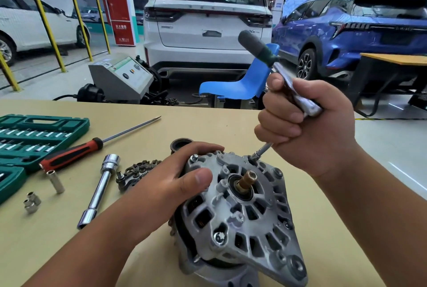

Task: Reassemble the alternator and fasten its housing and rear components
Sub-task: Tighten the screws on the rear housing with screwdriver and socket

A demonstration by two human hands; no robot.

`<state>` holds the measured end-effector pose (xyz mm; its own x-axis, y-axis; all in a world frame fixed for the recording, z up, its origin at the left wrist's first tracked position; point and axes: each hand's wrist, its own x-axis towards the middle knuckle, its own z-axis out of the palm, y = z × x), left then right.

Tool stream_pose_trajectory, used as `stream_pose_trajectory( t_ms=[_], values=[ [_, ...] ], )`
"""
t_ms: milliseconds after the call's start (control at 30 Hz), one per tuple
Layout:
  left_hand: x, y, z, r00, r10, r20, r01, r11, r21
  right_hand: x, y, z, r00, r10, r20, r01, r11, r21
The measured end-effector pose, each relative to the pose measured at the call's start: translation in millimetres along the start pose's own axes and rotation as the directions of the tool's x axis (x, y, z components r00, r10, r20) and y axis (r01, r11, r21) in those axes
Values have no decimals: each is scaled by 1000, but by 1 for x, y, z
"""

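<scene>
The grey alternator point(245, 213) lies on the tan table point(208, 122) with its rear housing and copper shaft end facing up. My left hand point(175, 180) grips its upper left edge, thumb on the housing face. My right hand point(307, 122) grips a ratchet wrench point(261, 51) with a dark green handle sticking up and away. An extension with a socket point(261, 151) runs down from my fist onto a bolt at the housing's top rim. Other housing bolts point(219, 237) sit in place. A rectifier plate point(136, 172) lies left of the alternator.
A green socket set case point(34, 139) lies open at the left. A red and black screwdriver point(76, 154), a chrome tube wrench point(99, 191) and loose sockets point(55, 181) lie between. A dark pulley part point(181, 144) sits behind my left hand. Parked cars and a blue chair stand beyond the table.
</scene>
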<state>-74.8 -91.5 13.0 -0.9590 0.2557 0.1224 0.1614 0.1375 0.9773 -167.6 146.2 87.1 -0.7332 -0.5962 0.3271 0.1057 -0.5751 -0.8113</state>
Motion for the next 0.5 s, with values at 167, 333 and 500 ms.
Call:
stream_pose_trajectory(
  t_ms=[167,333,500],
  values=[
    [-1,1,1,1000,2,-1,-2,1000,2,0,17,24,806,-213,-553,280,959,38],
    [-1,1,1,1000,0,1,0,1000,-15,-1,22,32,715,-231,-660,318,948,12],
    [-1,2,1,1000,8,-12,-8,1000,-1,-1,23,32,664,-279,-694,319,945,-75]
  ],
)
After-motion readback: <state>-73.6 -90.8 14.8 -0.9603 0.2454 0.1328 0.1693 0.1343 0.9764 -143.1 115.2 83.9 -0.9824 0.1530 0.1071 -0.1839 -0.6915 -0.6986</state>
